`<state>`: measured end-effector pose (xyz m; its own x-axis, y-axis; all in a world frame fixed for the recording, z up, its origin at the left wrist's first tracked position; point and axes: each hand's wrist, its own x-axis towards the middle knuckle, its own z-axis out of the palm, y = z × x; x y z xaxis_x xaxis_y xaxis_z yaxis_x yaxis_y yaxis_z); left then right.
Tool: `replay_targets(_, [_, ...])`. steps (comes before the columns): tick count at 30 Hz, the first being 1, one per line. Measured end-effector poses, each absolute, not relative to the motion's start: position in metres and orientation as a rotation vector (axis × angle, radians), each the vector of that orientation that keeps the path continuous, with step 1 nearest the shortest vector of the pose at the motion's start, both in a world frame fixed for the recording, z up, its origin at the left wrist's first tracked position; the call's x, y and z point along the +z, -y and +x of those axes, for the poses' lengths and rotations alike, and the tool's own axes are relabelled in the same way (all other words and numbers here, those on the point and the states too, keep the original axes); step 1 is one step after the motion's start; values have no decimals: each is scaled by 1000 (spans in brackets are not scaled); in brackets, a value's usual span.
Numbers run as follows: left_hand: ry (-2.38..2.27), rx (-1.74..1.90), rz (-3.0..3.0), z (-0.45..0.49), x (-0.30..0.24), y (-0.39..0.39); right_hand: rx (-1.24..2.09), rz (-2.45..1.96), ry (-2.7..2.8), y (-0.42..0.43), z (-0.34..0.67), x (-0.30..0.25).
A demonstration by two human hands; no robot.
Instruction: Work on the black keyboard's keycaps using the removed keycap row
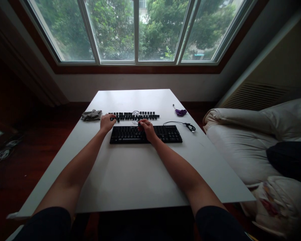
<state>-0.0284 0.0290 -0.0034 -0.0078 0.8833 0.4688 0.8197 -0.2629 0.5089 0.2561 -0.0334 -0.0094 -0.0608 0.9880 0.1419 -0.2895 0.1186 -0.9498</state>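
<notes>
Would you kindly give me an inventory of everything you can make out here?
Keyboard: one, black, mid-table
Keycaps: many, black, in rows beyond keyboard
Cable: one, black, beyond keyboard's right end
Cloth: one, grey, table's left edge
Crumpled item: one, purple, table's right edge
Table: one, white, below window
Window: one, brown surround, ahead
Trees: several, green, outside
Sofa: one, cream, right
Dark item: one, navy or black, on sofa
Floor: one, red-brown, around table
Floor cables: several, pale, far left
Sleeves: two, dark, bottom
Left hand: one, bare, at keycaps' left end
Right hand: one, bare, over keyboard, grip unclear
</notes>
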Motion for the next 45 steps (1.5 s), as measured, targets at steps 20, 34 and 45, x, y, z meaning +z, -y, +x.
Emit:
replay_targets(20, [-1884, 1202, 1755, -25, -12, -41, 1320, -862, 1094, 31, 256, -11])
replay_targets(34, [-2016, 649, 2275, 2, -16, -57, 1318, -855, 1106, 30, 257, -12])
replay_targets(45, [-2161, 537, 2203, 7, -23, -61, 1318, -840, 1121, 26, 257, -18])
